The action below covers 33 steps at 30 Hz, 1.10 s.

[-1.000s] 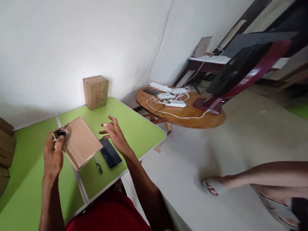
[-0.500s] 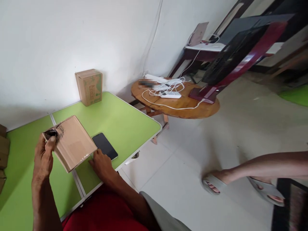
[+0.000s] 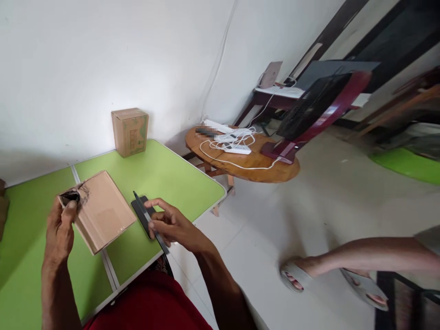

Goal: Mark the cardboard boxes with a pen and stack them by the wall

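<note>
My left hand (image 3: 60, 229) grips a flat cardboard box (image 3: 106, 213) by its left corner. Black material (image 3: 71, 197) shows at that corner by my thumb, with dark scribble-like marks beside it. The box is above the green table. My right hand (image 3: 172, 227) is to the right of the box, fingers bent around a long, thin dark object (image 3: 140, 201) with a narrow tip and a greyish stretch. Its exact kind is unclear. Beneath it a black phone (image 3: 137, 211) lies on the table, partly covered by the object and my fingers.
An upright cardboard box (image 3: 129, 133) stands on the green table (image 3: 178, 176) against the wall. Beyond is a round wooden table (image 3: 275, 173) with white power strips and cables (image 3: 237, 149), and a monitor (image 3: 319, 110). A person's sandalled foot (image 3: 297, 275) is at right.
My right hand has left the box's lower right corner and moved right, over the phone, with the thin dark object now showing. My left hand keeps hold of the box. The view has shifted.
</note>
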Motion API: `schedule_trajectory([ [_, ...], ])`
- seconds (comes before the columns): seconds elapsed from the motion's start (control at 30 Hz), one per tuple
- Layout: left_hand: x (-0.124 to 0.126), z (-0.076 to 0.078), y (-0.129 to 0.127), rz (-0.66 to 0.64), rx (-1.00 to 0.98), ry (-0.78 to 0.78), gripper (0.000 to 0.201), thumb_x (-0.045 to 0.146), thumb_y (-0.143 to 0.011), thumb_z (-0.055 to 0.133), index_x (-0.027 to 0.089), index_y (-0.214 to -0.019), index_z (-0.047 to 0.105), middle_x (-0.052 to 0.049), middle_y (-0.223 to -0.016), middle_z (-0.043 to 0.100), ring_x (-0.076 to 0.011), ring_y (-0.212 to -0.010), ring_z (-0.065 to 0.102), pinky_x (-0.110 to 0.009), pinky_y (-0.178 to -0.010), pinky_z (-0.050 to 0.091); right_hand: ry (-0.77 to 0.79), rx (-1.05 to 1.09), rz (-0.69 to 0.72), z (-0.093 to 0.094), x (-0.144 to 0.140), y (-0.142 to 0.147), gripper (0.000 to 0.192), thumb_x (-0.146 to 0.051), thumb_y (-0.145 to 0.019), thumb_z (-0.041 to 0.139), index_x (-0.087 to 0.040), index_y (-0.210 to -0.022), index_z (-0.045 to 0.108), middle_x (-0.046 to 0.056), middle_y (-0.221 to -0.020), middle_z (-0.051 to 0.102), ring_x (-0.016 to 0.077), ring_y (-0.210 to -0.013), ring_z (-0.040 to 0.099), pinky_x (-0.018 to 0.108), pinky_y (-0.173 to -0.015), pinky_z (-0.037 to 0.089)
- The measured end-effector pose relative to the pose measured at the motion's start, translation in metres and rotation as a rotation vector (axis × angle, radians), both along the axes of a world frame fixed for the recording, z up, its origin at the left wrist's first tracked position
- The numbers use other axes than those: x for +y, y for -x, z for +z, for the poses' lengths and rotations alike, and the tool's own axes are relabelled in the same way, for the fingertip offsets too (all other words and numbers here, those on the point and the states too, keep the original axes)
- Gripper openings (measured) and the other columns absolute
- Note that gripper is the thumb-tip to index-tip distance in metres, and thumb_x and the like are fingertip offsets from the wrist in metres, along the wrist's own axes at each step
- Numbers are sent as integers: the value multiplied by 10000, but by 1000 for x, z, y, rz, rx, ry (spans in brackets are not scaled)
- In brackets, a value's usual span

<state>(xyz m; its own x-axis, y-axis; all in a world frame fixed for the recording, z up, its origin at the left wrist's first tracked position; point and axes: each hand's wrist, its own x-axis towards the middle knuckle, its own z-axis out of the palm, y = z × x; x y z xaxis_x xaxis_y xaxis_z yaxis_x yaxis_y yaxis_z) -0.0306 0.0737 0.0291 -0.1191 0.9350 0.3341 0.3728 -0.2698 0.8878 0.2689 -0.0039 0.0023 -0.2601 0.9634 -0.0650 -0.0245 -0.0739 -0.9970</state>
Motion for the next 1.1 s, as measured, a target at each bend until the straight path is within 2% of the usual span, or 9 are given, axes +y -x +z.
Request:
schedule_trajectory([
  [0.07,-3,1,0,-22,10,7,769,900,-908,613,224,-1238,775,-110,-1193,791,-339,-1120,698,-472,-961,583,-52,228,54,16,-7,-1,743,-450,-983,835,-270,-1615,488,-71,-784,759,70,-408,433,185,-420,396],
  [0.1,-4,2,0,-25,11,6,772,897,-913,610,224,-1254,772,-115,-1214,793,-343,-1131,703,-480,-969,586,-82,301,71,23,-8,0,751,-482,-973,854,-275,-1611,518,-60,-784,773,68,-396,434,182,-403,370],
  [0.2,-6,2,3,-9,8,-9,751,884,-928,604,226,-1251,765,-113,-1195,792,-339,-1117,710,-474,-964,590,-169,502,93,41,-8,9,465,-582,-954,840,-228,-1246,761,31,-812,820,130,-480,616,215,-434,397],
  [0.3,-7,-3,5,-18,5,-20,739,877,-950,583,229,-1262,750,-116,-1215,786,-338,-1123,710,-473,-973,590,-262,637,23,55,0,21,392,-603,-914,860,-239,-1019,759,74,-828,833,232,-672,759,282,-534,504],
  [0.47,-10,-10,-2,-58,-11,-2,790,893,-941,582,220,-1327,727,-170,-1394,751,-399,-1289,683,-584,-1112,553,-441,588,-212,68,15,52,454,-520,-823,1000,-286,-924,624,-77,-617,623,130,-479,502,221,-454,407],
  [0.6,-13,-12,-10,-88,34,-32,730,852,-985,562,238,-1345,723,-177,-1489,704,-404,-1397,630,-630,-1205,487,-491,587,-332,66,25,73,471,-668,-1000,817,-264,-862,618,-127,-516,409,78,-390,301,186,-395,314],
  [0.73,-14,-14,-12,-99,45,-65,676,815,-1014,556,236,-1326,712,-175,-1466,710,-395,-1396,625,-629,-1223,462,-462,553,-269,59,34,83,448,-685,-1042,729,-245,-1126,753,-53,-613,623,127,-462,536,227,-443,461],
  [0.83,-14,-16,-10,-111,27,-60,681,811,-1002,582,248,-1367,698,-170,-1473,710,-399,-1401,626,-636,-1223,459,-422,492,-200,49,39,86,446,-658,-1000,787,-236,-1147,785,42,-825,793,178,-616,702,261,-496,549],
  [1.1,-18,-18,-2,-237,80,47,952,794,-842,798,298,-1610,529,-180,-1680,545,-444,-1569,492,-703,-1296,406,-426,443,-146,30,48,96,317,-536,-938,910,-250,-1050,829,9,-835,764,150,-640,715,280,-616,629],
])
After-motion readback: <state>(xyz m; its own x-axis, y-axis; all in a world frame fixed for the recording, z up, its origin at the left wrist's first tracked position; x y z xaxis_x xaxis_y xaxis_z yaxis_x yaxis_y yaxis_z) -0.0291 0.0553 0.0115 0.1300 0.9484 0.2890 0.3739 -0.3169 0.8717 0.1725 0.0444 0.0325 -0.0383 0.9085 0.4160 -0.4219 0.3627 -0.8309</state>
